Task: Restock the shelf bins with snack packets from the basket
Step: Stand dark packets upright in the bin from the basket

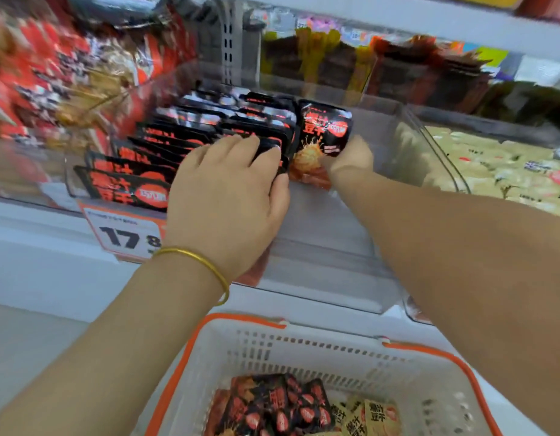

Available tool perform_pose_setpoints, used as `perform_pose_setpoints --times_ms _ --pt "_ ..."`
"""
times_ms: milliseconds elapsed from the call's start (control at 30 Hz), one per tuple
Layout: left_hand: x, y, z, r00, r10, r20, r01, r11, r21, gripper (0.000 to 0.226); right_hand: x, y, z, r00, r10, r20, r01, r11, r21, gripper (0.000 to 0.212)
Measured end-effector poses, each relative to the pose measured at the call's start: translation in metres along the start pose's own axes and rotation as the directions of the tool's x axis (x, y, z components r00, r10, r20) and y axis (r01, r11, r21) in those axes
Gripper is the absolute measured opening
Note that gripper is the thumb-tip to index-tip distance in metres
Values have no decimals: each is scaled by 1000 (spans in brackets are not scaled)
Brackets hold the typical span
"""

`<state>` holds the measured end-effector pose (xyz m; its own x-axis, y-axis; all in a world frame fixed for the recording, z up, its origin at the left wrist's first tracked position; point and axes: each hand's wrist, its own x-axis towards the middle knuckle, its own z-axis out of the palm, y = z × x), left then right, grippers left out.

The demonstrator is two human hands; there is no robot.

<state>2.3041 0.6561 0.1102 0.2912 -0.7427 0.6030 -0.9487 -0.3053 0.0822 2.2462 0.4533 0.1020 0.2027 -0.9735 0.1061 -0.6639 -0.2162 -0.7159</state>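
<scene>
A shop: a price tag [127, 236] fronts clear shelf bins [429, 158] of snack packets [130, 187].

Two arms of one person, both bare along their whole visible length, from the near edge up to the hands. The left hand [225, 196] and the right hand [351, 158] are bare as well. Around the left wrist sits a thin, smooth gold bangle [190, 253]. It is a plain round band, loose-fitting and slanted across the wrist.
</scene>
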Motion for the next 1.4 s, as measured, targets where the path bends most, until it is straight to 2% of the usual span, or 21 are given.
perform_pose_setpoints --times_ms 233,300,367,433,567,633,733,800,867,933,967,1000,1067,1133,1200,1333,1400 --pt "-1 0 1 1000 -9 1 9 1000 11 53 13 4 21 996 -26 -82 30 999 40 26" --pt "-1 1 1 1000 -2 5 2 1000 9 53 14 4 20 995 -32 -91 36 999 38 29" --pt "-1 0 2 1000 3 -3 -3 1000 10 53 14 1 17 999 -36 -27 36 999 5 39" --pt "-1 1 1 1000 -1 -17 1 1000 2 52 13 -3 17 999 22 46 -23 1000 12 53" --pt "-3 3 -8 995 14 -94 -20 998 -59 46 4 -16 7 989 149 -8 -148 986 77 54" --pt "-13 10 -19 986 47 -163 -57 997 -59 39 -12 -25 -14 998 65 -21 -62 992 112 51" --pt "-43 24 -37 976 89 -199 -105 992 -70 29 -70 -25 -56 968 -244 -53 248 920 303 23" --pt "-69 31 -39 987 122 -107 -133 986 -105 26 -129 -3 -79 922 -385 -41 364 824 435 28" --pt "-98 33 -31 980 181 77 -169 975 -144 27 -184 35 -85 895 -436 97 336 800 497 30" --pt "-127 33 -19 931 215 295 -185 975 -125 33 -222 85 -69 873 -384 302 227 866 445 27" --pt "-139 34 -13 892 210 401 -178 977 -116 38 -233 112 -51 850 -327 414 180 917 355 25" --pt "-148 35 -9 848 191 495 -156 981 -111 40 -240 138 -32 806 -244 539 147 965 217 20" --pt "-160 35 0 765 135 629 -114 991 -75 35 -249 191 11 678 -45 733 131 990 -60 7" --pt "-163 34 5 725 99 682 -109 994 -28 32 -258 232 49 590 80 804 134 972 -194 5" --pt "-162 34 7 717 68 693 -89 996 -6 32 -266 255 77 538 165 827 95 963 -254 15" --pt "-157 30 12 700 38 713 -69 998 14 32 -272 262 117 482 229 846 -7 966 -258 28" --pt "-154 30 16 698 39 715 -80 997 23 32 -275 262 134 484 291 825 -108 956 -274 32"
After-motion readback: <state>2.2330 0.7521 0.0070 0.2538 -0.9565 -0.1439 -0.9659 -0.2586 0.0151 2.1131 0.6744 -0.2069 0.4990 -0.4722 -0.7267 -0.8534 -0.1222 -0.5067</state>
